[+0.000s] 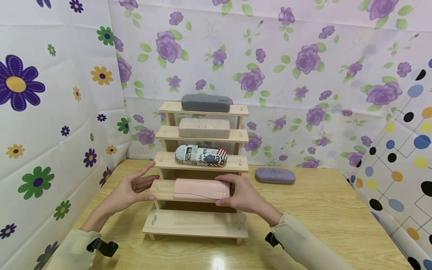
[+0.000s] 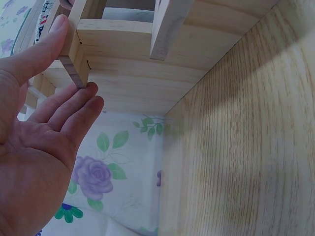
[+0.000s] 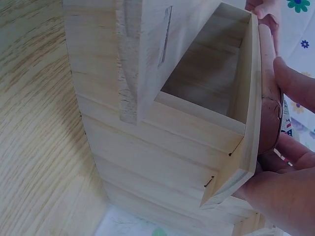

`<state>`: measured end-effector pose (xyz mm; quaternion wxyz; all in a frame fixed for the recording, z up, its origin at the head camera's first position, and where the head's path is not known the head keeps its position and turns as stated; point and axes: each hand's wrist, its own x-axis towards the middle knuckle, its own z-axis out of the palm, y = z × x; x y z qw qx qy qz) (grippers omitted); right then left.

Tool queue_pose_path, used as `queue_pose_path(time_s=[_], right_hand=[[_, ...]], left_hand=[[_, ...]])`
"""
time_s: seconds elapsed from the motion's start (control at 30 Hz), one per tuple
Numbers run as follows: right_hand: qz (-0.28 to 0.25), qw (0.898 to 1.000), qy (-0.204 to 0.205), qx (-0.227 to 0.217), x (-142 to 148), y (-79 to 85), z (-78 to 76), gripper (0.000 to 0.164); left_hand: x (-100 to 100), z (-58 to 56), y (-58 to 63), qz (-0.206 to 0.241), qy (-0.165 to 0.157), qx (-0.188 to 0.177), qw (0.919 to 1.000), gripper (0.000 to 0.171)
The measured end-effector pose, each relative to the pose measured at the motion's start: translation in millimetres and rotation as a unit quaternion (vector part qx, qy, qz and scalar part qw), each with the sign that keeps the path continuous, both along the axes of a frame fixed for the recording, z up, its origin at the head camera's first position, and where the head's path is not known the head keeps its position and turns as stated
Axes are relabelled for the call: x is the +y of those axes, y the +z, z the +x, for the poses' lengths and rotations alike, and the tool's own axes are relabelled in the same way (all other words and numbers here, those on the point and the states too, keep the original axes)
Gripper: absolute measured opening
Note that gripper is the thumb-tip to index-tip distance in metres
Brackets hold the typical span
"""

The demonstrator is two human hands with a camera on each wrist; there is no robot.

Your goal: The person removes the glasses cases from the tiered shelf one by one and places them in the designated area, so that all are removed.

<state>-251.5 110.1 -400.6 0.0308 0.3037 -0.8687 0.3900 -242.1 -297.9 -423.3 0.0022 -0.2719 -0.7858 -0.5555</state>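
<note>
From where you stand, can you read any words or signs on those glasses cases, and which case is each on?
"ex": large black letters on the newspaper-print glasses case; its smaller print is too blurred to read.
Glasses outline, no words: grey glasses case, right end.
Small pale mark, too small to read: pink glasses case, which the right hand holds.
Nothing readable elsewhere.

Pale, matt bare-wood rack (image 1: pixel 199 223)

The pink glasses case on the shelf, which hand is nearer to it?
Right. The right hand holds the pink glasses case at its right end; the left hand touches the shelf's left edge, apart from it.
</note>
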Motion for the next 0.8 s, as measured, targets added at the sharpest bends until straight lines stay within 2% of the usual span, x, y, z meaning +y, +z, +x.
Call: queue_pose_path(time_s=[0.47, 0.8], right_hand=[[-0.019, 1.000, -0.004, 0.001, -0.3, -3.9, 0.1, 0.065], [-0.075, 0.996, -0.004, -0.037, 2.1, -5.3, 3.9, 0.065]], left_hand=[[-0.6, -0.9, -0.6, 0.004, -0.003, -0.002, 1.0000, 0.105], [-1.1, -0.9, -1.9, 0.006, -0.002, -0.008, 1.0000, 0.107]])
